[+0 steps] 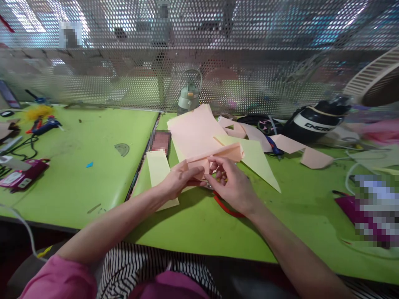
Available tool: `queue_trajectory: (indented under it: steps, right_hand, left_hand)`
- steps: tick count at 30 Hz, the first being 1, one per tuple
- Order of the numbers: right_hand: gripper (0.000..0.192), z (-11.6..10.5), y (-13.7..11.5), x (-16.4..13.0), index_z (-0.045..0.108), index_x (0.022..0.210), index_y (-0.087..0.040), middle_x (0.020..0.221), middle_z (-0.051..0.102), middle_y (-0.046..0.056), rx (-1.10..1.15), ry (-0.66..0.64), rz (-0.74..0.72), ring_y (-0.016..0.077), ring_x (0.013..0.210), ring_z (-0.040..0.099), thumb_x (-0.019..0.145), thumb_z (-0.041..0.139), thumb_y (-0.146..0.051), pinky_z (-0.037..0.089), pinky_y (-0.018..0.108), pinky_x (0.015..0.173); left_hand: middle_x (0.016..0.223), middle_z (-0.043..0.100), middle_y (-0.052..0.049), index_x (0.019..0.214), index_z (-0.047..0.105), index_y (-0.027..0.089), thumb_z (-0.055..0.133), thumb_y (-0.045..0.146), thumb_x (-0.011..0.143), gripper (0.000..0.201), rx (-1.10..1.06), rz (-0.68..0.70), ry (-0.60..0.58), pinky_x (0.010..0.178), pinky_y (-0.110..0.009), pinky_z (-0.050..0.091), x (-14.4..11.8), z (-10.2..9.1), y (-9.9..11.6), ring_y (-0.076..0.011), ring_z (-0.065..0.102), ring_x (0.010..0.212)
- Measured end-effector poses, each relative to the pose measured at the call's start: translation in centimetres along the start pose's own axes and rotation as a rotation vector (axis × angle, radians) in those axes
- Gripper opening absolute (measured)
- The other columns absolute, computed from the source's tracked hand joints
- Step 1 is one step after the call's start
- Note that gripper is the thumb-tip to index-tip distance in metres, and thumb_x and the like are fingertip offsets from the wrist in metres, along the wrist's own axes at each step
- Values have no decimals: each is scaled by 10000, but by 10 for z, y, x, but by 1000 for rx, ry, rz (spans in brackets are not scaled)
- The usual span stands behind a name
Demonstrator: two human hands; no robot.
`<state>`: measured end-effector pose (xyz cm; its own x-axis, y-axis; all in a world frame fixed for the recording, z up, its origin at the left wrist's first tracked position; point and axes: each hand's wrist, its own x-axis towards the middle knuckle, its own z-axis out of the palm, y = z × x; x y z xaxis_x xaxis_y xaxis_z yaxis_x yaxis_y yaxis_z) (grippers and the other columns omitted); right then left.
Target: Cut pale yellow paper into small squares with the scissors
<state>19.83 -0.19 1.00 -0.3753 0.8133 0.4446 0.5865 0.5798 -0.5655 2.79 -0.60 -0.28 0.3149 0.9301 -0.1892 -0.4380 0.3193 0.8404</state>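
At the far left edge of the frame a flat magenta packet [21, 174] lies on the bright green tabletop [77, 174], with a blue glue gun [46, 124] and a tuft of yellow feathers [39, 111] above it toward the upper left. A little left of centre, a pale yellow paper strip [158, 168] lies flat, running under the left wrist. The left hand [177, 179] sits at mid-frame, fingers curled and pinched closed on the near left end of a folded peach paper strip [218, 155]. Just to its right, the right hand [232, 185] is closed on the same strip, thumb and fingertips pressing its lower edge, so the strip lies between both hands at the centre of the picture, just above the table. Behind it rest a large peach paper sheet [195, 131] and a pale green bottle [188, 99] against the perforated metal screen [124, 62]. Under the right hand shows a red loop [226, 207], possibly scissor handles. Right of centre lies a pale yellow paper triangle [260, 160], and a black helmet [314, 120] sits in the upper right.
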Motion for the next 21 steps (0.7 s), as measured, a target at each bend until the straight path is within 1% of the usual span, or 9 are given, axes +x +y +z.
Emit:
queue_trajectory:
  steps: [2, 4, 6, 8, 10, 12, 14, 18, 21]
  right_hand:
    - [312, 0, 0, -2, 559, 1160, -213, 925, 641, 44, 63, 17, 26, 151, 668, 620, 869, 643, -288, 524, 271, 539]
    - [266, -2, 0, -4, 575, 1066, -208, 865, 643, 31, 112, 49, 63, 141, 631, 609, 852, 672, -333, 518, 258, 523]
    - [186, -5, -1, -6, 590, 934, -208, 752, 635, 8, 105, 69, 87, 127, 565, 578, 862, 663, -363, 492, 245, 494]
    - [175, -7, -2, -8, 605, 841, -206, 682, 641, 3, 69, 62, 90, 122, 527, 564, 896, 620, -371, 471, 243, 486]
    - [206, -6, -4, -8, 631, 826, -200, 708, 687, 21, 69, 31, 87, 131, 547, 598, 916, 592, -381, 481, 249, 505]
    - [227, -2, -5, -8, 655, 847, -195, 743, 719, 32, 87, 28, 90, 139, 563, 625, 914, 597, -404, 494, 252, 514]
    - [235, 3, -6, -8, 672, 864, -192, 743, 730, 28, 98, 36, 99, 136, 544, 628, 908, 607, -413, 490, 248, 499]
    - [229, 8, -5, -9, 692, 852, -187, 711, 730, 16, 132, 52, 137, 129, 507, 623, 895, 628, -402, 473, 240, 469]
    - [221, 8, -4, -10, 705, 837, -186, 685, 727, 14, 132, 66, 153, 130, 500, 620, 884, 640, -392, 466, 241, 468]
  left_hand:
    - [679, 677, -23, 705, 674, 135, 781, 359, 712, 249, -5, -1, 5, 808, -331, 555, 0, -2, -1, -138, 651, 693]
    - [670, 674, -22, 668, 664, 135, 776, 374, 725, 270, -11, 24, 12, 855, -350, 549, 1, -3, -2, -140, 652, 707]
    - [811, 728, -63, 757, 706, 125, 754, 379, 754, 259, -23, 76, 11, 908, -370, 532, 1, -4, -2, -172, 674, 819]
    - [1007, 743, -113, 907, 736, 117, 721, 389, 787, 298, -13, 136, -3, 948, -381, 510, 2, -5, -3, -222, 668, 978]
    - [1102, 731, -131, 992, 734, 116, 688, 405, 819, 340, 25, 185, -23, 972, -388, 492, 3, -6, -4, -258, 646, 1070]
    - [1088, 739, -127, 1009, 733, 116, 655, 420, 847, 353, 67, 215, -40, 993, -398, 477, 4, -8, -6, -271, 644, 1082]
    - [1053, 751, -118, 994, 738, 118, 636, 429, 863, 353, 97, 225, -59, 1010, -406, 466, 4, -9, -9, -271, 652, 1071]
    - [1063, 758, -104, 993, 746, 149, 624, 430, 877, 327, 110, 205, -98, 1043, -402, 445, 3, -9, -14, -252, 659, 1078]
    - [1057, 762, -95, 982, 743, 159, 640, 424, 869, 306, 77, 188, -89, 1056, -397, 441, 1, -7, -15, -237, 673, 1055]
